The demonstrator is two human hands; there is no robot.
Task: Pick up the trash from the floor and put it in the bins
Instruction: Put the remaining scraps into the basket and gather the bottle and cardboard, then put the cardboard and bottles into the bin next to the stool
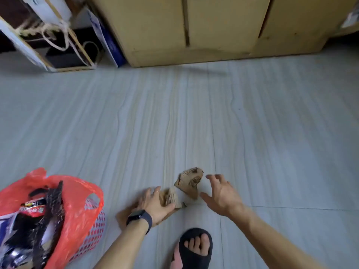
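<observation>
Cardboard is what's left, looks like. Going by the head-cam view, the person is crouched over the grey tiled floor (272, 133) with both arms out. Their left hand (155, 204), the one with the smartwatch (138, 216) on the wrist, has fingers and thumb wrapped round a small corrugated cardboard scrap (172, 198) that's lying on the floor. There might be a flatter bit of cardboard under the palm too, hard to tell. Their right hand (221, 195) is spread wide and holding nothing. It's hovering just beside a bigger torn cardboard piece (189, 184), not touching it as far as I can see.

Off to the person's left sits the bin, a pink plastic basket (95, 230) lined with a red plastic bag (77, 197). It's already stuffed with snack wrappers (33, 208) and some dark junk, so I'd say a good chunk of the job is done. I can't spot any other litter on the visible floor, so my guess is these cardboard bits are the last of it: grab both, swing left, drop them in. Black slipper (196, 249) at the bottom, wooden cabinet (194, 26) at the back.
</observation>
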